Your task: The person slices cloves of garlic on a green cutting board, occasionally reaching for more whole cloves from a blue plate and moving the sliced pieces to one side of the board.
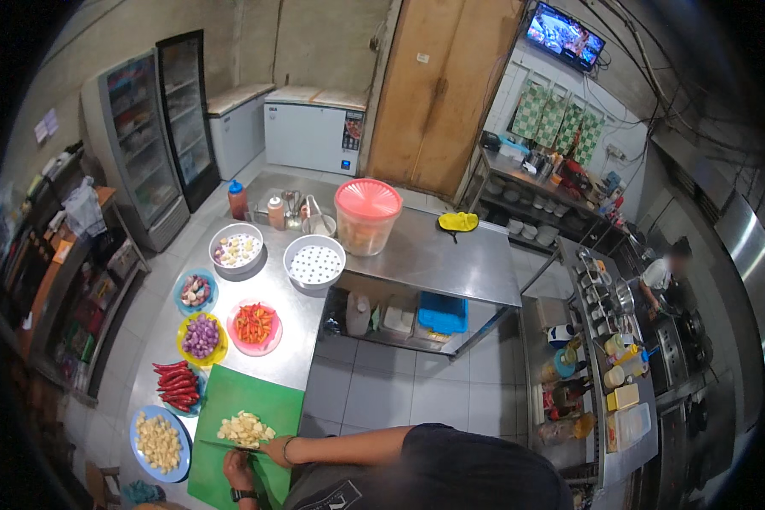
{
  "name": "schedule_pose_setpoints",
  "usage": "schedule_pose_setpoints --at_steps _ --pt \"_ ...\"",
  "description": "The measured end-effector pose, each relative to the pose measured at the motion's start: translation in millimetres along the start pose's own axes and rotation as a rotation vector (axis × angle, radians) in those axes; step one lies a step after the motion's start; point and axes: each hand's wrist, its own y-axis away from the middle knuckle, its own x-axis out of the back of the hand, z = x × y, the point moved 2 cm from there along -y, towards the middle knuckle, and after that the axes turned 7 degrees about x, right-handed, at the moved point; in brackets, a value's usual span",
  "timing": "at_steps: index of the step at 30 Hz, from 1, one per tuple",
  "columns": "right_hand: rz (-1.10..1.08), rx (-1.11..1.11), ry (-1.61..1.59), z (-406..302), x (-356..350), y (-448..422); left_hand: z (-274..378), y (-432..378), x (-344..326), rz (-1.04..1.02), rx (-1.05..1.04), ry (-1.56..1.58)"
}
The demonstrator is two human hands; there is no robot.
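A green cutting board (261, 395) lies at the near end of the steel table. On it is a heap of cut pale pieces, apparently garlic (247, 429). My right hand (276, 450) is closed on a kitchen knife (220, 444), whose blade points left along the heap's near edge. My left hand (237, 469), with a black watch at its wrist, is on the board just below the blade; whether it holds anything is hidden. Left of the board stand a blue plate of peeled pale cloves (158, 444), long red chillies (178, 386) on a plate, and shallots (200, 336) on a yellow plate.
Beyond are small chillies (255, 324) on a pink plate, a bowl of unpeeled bulbs (196, 291), two perforated white pans (315, 262) and a pink-lidded tub (368, 217). A yellow cloth-like item (458, 222) lies on the steel counter. Another person (660, 274) stands by the stove at right.
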Motion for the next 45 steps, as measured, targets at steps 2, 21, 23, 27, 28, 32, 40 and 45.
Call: schedule_pose_setpoints --at_steps 2,21,23,27,28,32,40,45 --pt "-0.094 -0.003 0.021 1.2 -2.0 5.8 3.8 -0.1 -2.0 0.019 0.01 0.027" --pt "0.174 0.005 0.047 26.2 23.0 40.0 31.9 3.6 64.3 0.22 0.284 -0.045" --pt "0.175 0.12 0.063 28.3 25.2 50.2 19.6 18.3 87.7 0.301 0.394 -0.055" --pt "0.09 0.219 0.131 41.1 16.1 51.9 -4.6 36.2 115.6 0.456 0.52 -0.088" --pt "0.072 0.25 0.14 47.8 16.6 47.8 -16.2 36.4 115.7 0.452 0.615 -0.044" --pt "0.087 0.228 0.149 57.2 38.6 21.5 -56.5 14.1 122.5 0.478 0.588 -0.11" --pt "0.204 0.182 0.211 43.2 41.9 7.3 -121.0 -78.0 140.2 0.405 0.509 -0.239" --pt "0.221 0.134 0.138 36.6 5.8 18.9 -142.3 -128.8 129.4 0.271 0.442 -0.35"
